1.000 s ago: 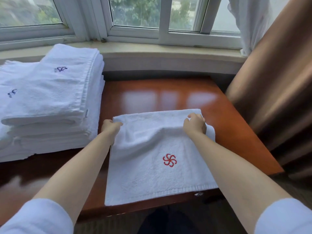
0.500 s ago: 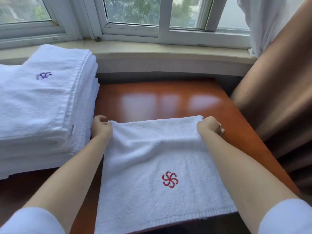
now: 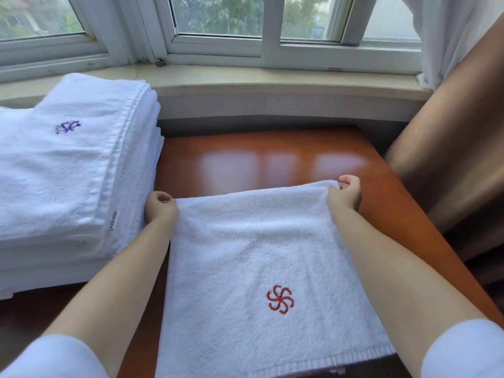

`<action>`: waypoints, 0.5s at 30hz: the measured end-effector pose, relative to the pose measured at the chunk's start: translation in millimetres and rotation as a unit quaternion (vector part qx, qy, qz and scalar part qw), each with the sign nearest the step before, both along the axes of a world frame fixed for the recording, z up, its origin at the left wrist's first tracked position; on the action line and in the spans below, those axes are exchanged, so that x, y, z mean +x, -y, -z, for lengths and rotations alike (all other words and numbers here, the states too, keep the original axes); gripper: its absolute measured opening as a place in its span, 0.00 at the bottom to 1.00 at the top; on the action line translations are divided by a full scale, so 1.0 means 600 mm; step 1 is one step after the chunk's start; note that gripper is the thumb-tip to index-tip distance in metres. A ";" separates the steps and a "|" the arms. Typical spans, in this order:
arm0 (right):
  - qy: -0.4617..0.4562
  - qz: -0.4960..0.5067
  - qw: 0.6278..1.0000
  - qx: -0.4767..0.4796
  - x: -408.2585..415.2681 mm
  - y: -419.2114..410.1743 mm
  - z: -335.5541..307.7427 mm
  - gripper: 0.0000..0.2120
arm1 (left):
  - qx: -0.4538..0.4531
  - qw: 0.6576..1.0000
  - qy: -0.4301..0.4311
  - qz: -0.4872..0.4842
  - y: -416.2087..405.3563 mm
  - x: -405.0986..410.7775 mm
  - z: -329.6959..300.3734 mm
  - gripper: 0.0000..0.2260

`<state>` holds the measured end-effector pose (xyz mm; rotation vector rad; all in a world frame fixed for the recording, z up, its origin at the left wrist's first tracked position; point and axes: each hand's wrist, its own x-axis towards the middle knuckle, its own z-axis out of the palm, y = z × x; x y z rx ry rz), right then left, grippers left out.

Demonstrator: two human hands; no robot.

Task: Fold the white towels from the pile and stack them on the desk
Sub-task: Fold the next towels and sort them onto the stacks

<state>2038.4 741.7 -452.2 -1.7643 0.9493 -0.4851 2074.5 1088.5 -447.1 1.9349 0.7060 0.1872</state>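
1. Towel (image 3: 261, 268): white, with a red pinwheel emblem (image 3: 280, 299); lies on the desk (image 3: 245, 159) in front of the person, its near hem hanging at the desk's front edge, its far edge lifted slightly.
2. Left hand (image 3: 161, 208): fingers curled, pinching the far left corner; it sits just beside the stack (image 3: 76, 170) of folded towels.
3. Right hand (image 3: 345, 196): fingers curled round the far right corner, thumb on top.
4. Risk, fold alignment: if one hand travels ahead of the other, the far edge will likely land skewed on the near hem, giving an uneven fold.
5. Risk, slippage: the near hem is unweighted at the desk edge; a pull toward the person could drag the towel off the front.
6. Risk, contact: the left hand's closeness to the stack could nudge its lower layers.
7. Change from earlier frames: the hands have moved apart along the far edge, drawing it taut and flatter; the towel lies further over the desk's front.
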 end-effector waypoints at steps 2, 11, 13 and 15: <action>-0.043 -0.014 0.999 -0.003 0.003 0.002 0.004 0.16 | -0.012 1.000 0.001 0.008 0.002 0.002 -0.007 0.03; -0.088 -0.030 0.985 -0.144 0.024 -0.012 0.017 0.17 | -0.020 1.000 -0.015 0.015 0.001 0.000 0.000 0.12; -0.115 -0.056 0.978 -0.165 0.022 -0.018 0.028 0.18 | -0.011 1.000 0.018 0.012 0.002 -0.003 0.009 0.10; -0.128 -0.063 0.973 -0.181 0.019 -0.027 0.034 0.17 | 0.009 0.998 0.064 0.020 0.003 -0.004 0.021 0.08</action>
